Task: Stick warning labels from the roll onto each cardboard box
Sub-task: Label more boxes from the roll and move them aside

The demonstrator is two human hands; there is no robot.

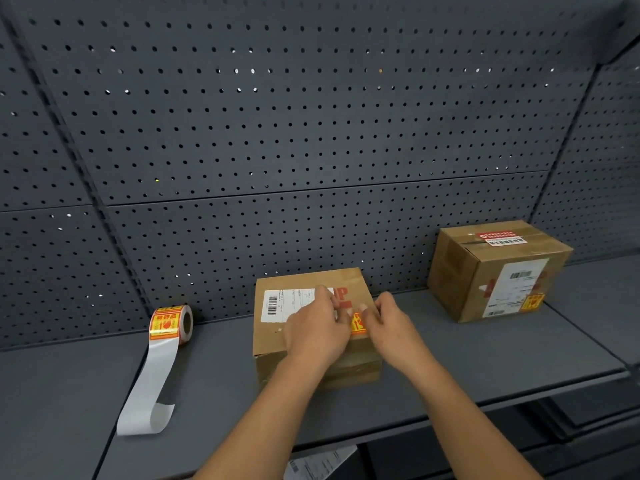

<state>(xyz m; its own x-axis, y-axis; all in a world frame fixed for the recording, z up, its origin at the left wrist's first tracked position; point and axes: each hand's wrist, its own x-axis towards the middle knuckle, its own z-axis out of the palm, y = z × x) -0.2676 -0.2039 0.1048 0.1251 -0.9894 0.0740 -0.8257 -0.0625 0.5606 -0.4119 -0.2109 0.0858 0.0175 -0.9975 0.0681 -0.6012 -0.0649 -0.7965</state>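
My left hand [318, 329] and right hand [393, 323] touch a label [358, 326] atop the closed near box [272, 341]. Pinching or pressing, I cannot tell.

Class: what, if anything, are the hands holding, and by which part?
The left hand and right hand meet at a warning label on the cardboard box, fingertips on its side edges; pinching or pressing it flat cannot be told.
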